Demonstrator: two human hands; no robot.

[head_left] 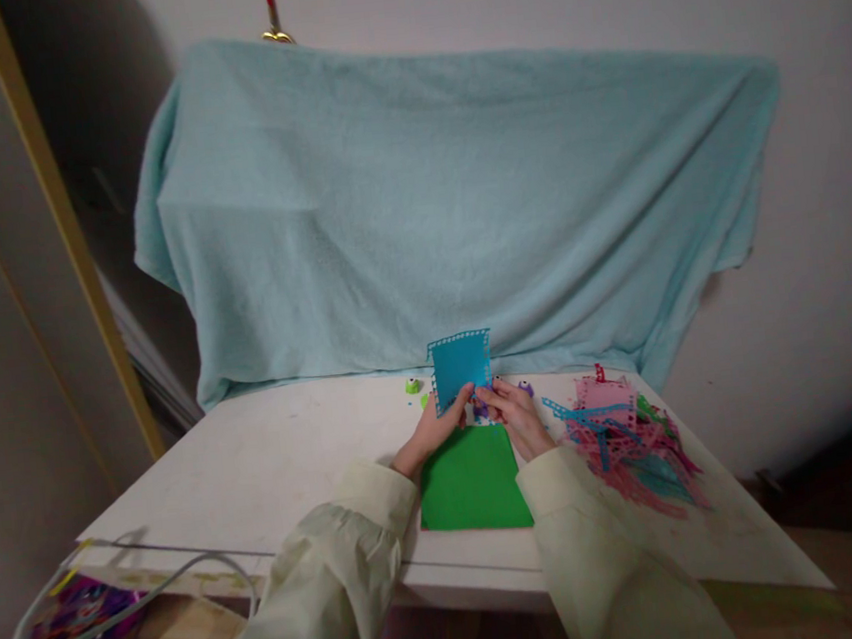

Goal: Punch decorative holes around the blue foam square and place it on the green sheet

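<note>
A blue sheet of paper stands upright above the table, its edges punched with rows of small holes. My left hand pinches it at the lower left, thumb across the front. At the lower right corner, the bent fingers of my right hand close around a small purple thing, mostly hidden by the fingers. Below both hands a larger green sheet lies flat. Just beyond my left hand sits a small green piece with an eye-like spot; a similar purple piece is behind my right hand.
On the right of the white table lies a loose heap of punched paper strips and scraps, pink, blue and green. A light blue cloth hangs along the back edge. A grey cable loops near the front left corner.
</note>
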